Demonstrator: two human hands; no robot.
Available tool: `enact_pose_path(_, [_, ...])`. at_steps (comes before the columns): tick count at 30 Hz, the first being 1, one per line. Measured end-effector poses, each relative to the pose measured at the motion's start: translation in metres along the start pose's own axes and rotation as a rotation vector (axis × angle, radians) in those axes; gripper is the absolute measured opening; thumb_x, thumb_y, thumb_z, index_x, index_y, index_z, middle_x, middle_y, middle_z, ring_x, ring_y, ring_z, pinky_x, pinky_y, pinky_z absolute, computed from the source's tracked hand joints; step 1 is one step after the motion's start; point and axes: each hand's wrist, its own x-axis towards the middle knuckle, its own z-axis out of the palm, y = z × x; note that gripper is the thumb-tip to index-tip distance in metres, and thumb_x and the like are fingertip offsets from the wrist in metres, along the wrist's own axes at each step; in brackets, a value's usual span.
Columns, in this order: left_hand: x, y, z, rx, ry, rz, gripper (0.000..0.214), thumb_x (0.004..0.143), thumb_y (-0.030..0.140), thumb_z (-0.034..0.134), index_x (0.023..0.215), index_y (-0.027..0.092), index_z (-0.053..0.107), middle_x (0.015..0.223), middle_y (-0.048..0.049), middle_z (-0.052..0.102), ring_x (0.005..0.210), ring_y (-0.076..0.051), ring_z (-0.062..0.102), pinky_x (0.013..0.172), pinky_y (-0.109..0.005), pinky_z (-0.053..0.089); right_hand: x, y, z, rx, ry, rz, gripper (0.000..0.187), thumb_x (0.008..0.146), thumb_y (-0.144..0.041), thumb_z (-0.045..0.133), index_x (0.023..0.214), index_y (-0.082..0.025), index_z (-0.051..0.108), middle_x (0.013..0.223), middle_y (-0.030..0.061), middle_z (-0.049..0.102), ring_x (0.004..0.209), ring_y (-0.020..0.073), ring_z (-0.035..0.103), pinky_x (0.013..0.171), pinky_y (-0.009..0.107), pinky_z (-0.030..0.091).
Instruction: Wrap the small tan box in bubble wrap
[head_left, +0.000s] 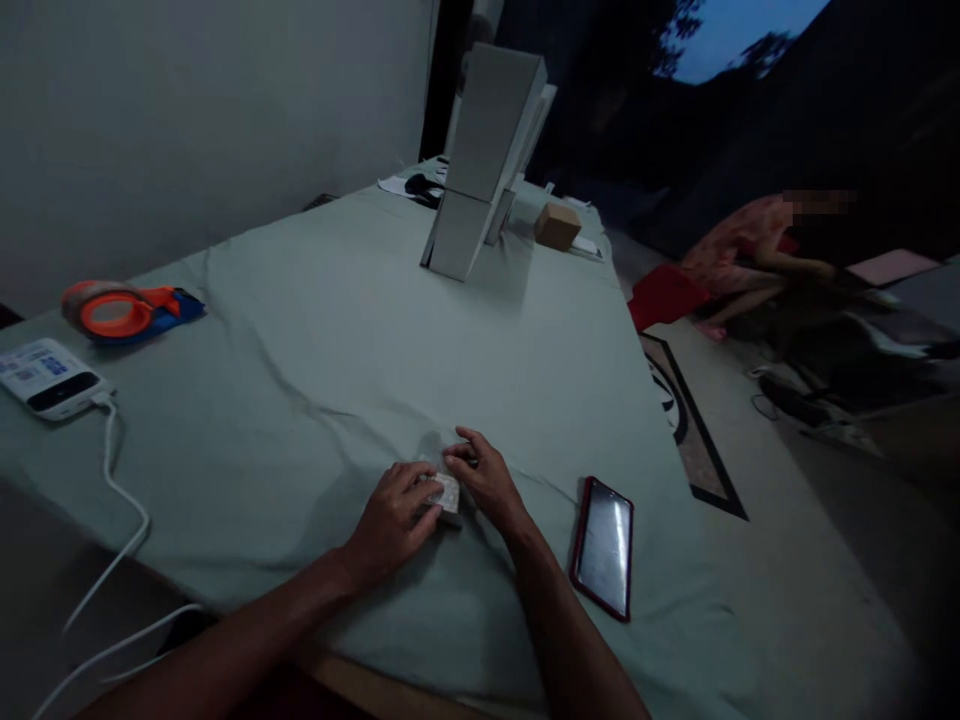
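My left hand (400, 512) rests on the cloth-covered table, its fingers closed over a small, flat, pale packet (448, 493) with a silvery patterned face. A darker edge shows beneath the packet, and its exact kind is too dim to make out. Just to the right, my right hand (486, 478) hovers over the packet's upper edge with fingers bent and apart. Its fingertips are close to a greyish patch beyond the packet, which may be clear film or shadow. Right of that hand lies a phone (604, 548) in a red case, screen up.
An orange and blue tape dispenser (124, 310) and a white device (52, 378) with a plugged-in white cable (112, 470) lie at left. Tall white boxes (487, 140) and a small brown box (557, 227) stand farther back. A person (742, 245) sits at right beyond the table.
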Motion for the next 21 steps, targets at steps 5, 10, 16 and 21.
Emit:
enact_pose_path(5, [0.002, 0.0, -0.003, -0.032, -0.026, -0.018, 0.019, 0.085, 0.015, 0.058, 0.102, 0.019, 0.063, 0.112, -0.0093, 0.061, 0.103, -0.023, 0.055, 0.091, -0.04, 0.049, 0.007, -0.004, 0.007, 0.087, -0.004, -0.022, 0.039, 0.071, -0.029, 0.062, 0.109, -0.017, 0.058, 0.077, -0.0009, 0.061, 0.071, 0.0145, 0.058, 0.068, 0.027, 0.046])
enact_pose_path(10, [0.006, 0.003, -0.007, -0.028, -0.054, -0.037, 0.019, 0.084, 0.014, 0.058, 0.102, 0.019, 0.063, 0.11, -0.0087, 0.061, 0.102, -0.022, 0.055, 0.09, -0.039, 0.048, -0.007, -0.014, 0.001, 0.084, -0.061, -0.092, 0.03, 0.076, -0.026, 0.061, 0.105, -0.019, 0.06, 0.076, -0.0015, 0.061, 0.07, 0.0134, 0.058, 0.067, 0.025, 0.046])
enact_pose_path(16, [0.008, 0.0, -0.006, 0.008, -0.082, -0.015, 0.017, 0.084, 0.016, 0.058, 0.099, 0.02, 0.064, 0.11, -0.0079, 0.062, 0.101, -0.022, 0.055, 0.089, -0.04, 0.047, -0.019, -0.021, -0.008, -0.243, -0.105, -0.272, 0.027, 0.081, -0.022, 0.058, 0.107, -0.021, 0.064, 0.084, 0.0018, 0.07, 0.081, 0.0178, 0.065, 0.079, 0.032, 0.047])
enact_pose_path(21, [0.01, 0.0, -0.006, 0.015, -0.104, -0.083, 0.026, 0.079, 0.016, 0.06, 0.105, 0.02, 0.059, 0.109, -0.0079, 0.064, 0.101, -0.024, 0.055, 0.089, -0.041, 0.045, -0.03, -0.019, -0.007, -0.584, -0.036, -0.531, 0.03, 0.086, -0.016, 0.051, 0.114, -0.021, 0.062, 0.091, 0.0064, 0.073, 0.084, 0.0204, 0.065, 0.083, 0.036, 0.044])
